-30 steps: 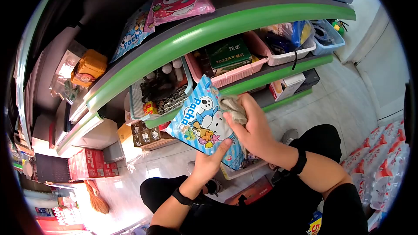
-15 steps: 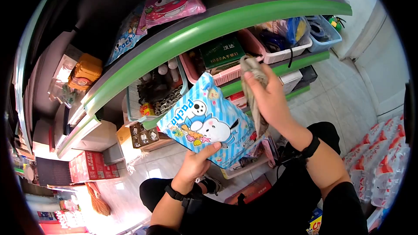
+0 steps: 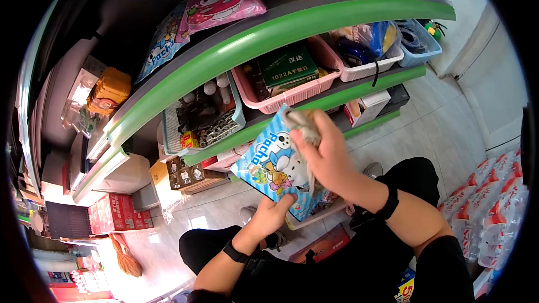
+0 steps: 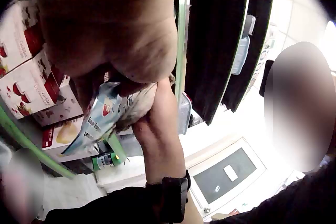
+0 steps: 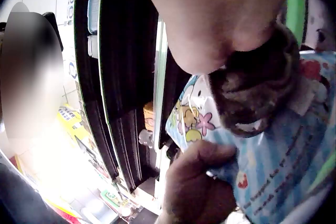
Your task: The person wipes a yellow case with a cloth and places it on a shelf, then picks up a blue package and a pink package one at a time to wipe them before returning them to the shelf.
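A blue striped Pacha packet [image 3: 269,160] is held up in front of the person, tilted. The left hand [image 3: 270,216] pinches its lower edge, thumb on the printed front. In the right hand [image 3: 328,154] is a bunched greyish cloth [image 3: 303,126], gripped and lying against the packet's upper right side. The right wrist view shows the cloth [image 5: 252,98] on the packet [image 5: 283,155], with the left hand [image 5: 199,182] at its edge. From the left wrist, the packet [image 4: 94,121] shows below the left hand [image 4: 110,29], whose fingers are partly hidden.
Green-edged shelves [image 3: 281,28] carry a pink packet [image 3: 222,5], a pink basket [image 3: 292,92] with a green box, and a blue basket [image 3: 238,126] of hardware. A low bin [image 3: 317,219] stands beneath the hands. Wrapped bottles [image 3: 485,207] are at the right, red boxes [image 3: 119,213] at the left.
The right hand with the cloth went out to the right, off the packet's face, then came back against it. The packet shifted slightly right and turned.
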A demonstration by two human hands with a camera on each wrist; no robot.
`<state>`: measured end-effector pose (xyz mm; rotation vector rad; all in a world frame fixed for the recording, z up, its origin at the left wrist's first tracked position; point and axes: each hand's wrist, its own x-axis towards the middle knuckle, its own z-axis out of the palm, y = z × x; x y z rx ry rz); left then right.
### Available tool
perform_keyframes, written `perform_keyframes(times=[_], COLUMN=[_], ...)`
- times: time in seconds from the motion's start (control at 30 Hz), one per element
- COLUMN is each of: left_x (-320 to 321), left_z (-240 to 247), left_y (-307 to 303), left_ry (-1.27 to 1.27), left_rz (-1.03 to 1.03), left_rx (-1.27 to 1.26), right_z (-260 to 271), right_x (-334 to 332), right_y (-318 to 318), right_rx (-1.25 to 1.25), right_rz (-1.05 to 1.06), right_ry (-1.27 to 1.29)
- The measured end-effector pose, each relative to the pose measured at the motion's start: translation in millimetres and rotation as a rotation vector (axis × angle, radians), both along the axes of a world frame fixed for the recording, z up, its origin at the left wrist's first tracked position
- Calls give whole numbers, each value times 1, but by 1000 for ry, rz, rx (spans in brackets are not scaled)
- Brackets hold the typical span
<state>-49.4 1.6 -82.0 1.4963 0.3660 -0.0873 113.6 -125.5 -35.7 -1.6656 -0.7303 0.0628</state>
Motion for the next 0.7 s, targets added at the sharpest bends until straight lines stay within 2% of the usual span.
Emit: perform_keyframes(times=[0.03, 0.1, 0.2, 0.3, 0.43, 0.47, 0.5, 0.57, 0.63, 0.7], left_x=[0, -1, 0, 2, 18, 22, 22, 21, 17, 13], left_z=[1, 1, -10, -2, 34, 38, 35, 21, 16, 17], left_y=[0, -1, 15, 24, 20, 19, 19, 17, 6, -6], left_ry=[-9, -24, 32, 2, -171, -237, -253, -275, -243, -223], left_rz=[-6, -19, -10, 58, 302, 330, 343, 354, 359, 365], left_rx=[-10, -32, -321, -455, -648, -671, -646, -599, -612, -612], right_z=[2, 1, -5, 3, 17, 31, 28, 21, 5, 1], right_x=[5, 16, 32, 48, 44, 23, 12, -10, -25, -29], right_y=[-2, -2, -1, -8, -8, -13, -16, -6, 1, 4], right_rx=[-10, -17, 34, 76, 307, 276, 146, 71, -48, -60], right_rz=[4, -39, -95, -164, -129, -65, -13, 36, 109, 73], right_ry=[86, 79, 2, 112, 146, 275, 193, -194, -290, -308])
